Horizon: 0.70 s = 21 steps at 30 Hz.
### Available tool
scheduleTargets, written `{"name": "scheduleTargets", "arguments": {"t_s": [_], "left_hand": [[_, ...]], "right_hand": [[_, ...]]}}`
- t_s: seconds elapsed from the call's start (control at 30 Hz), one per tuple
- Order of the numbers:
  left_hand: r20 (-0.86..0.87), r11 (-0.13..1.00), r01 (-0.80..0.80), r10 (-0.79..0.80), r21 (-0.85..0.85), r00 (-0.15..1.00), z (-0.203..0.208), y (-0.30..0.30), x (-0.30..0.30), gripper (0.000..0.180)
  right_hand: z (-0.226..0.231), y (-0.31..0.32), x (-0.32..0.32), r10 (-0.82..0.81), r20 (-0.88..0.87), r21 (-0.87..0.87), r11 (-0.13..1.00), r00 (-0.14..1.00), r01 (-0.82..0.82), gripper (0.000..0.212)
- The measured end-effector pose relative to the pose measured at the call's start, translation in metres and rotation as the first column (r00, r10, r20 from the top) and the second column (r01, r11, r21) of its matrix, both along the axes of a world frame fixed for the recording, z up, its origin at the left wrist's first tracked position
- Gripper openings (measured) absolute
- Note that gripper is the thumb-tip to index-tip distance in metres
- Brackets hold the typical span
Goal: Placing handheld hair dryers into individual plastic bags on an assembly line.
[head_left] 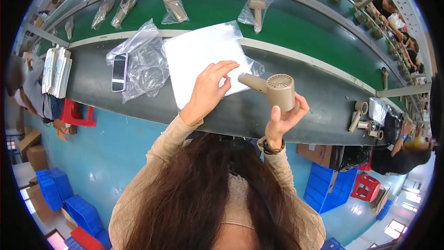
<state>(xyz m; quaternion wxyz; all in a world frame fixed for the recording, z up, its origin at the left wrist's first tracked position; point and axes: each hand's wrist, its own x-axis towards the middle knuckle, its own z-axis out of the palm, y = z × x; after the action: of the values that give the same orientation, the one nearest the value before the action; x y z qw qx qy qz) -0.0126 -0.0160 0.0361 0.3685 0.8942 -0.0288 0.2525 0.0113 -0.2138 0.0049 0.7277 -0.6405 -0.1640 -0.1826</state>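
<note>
Right hand (286, 119): grip holding tan handheld fan (280, 95) by its round head, vented face up, handle (254, 82) pointing left. Fan is held above the dark table (323, 118). Left hand (209, 90): fingers curled just beside handle end, over white sheets (192, 53); can't tell if that grip pinches anything. Phone (119, 71) by clear bags (147, 74), farther left.

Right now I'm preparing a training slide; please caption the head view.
Right hand holding a tan handheld device by its round head, left hand over white sheeting, green belt beyond.
</note>
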Motion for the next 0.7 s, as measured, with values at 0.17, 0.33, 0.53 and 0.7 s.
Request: {"name": "scheduleTargets", "arguments": {"t_s": [0.17,0.33,0.53,0.7], "left_hand": [[-0.058,0.997,0.009,-0.014,-0.081,0.998,-0.001,-0.003,0.000,0.046],[-0.075,0.991,0.066,-0.075,-0.113,0.994,0.003,-0.010,0.001,0.048],[-0.067,0.971,0.089,-0.106,-0.224,0.992,0.003,-0.009,0.004,0.051],[-0.117,0.736,0.179,-0.332,-0.653,0.936,0.005,-0.012,-0.008,0.045]], "right_hand": [[0.016,-0.009,-0.011,-0.081,-0.061,0.265,0.959,0.995,0.095,0.065],[0.006,0.000,-0.002,-0.155,-0.019,0.178,0.972,0.988,0.156,0.062],[-0.004,0.011,0.003,-0.119,0.039,-0.010,0.993,0.992,0.119,0.059],[-0.009,0.031,-0.003,-0.173,-0.056,-0.019,0.985,0.983,0.172,0.053]]}}
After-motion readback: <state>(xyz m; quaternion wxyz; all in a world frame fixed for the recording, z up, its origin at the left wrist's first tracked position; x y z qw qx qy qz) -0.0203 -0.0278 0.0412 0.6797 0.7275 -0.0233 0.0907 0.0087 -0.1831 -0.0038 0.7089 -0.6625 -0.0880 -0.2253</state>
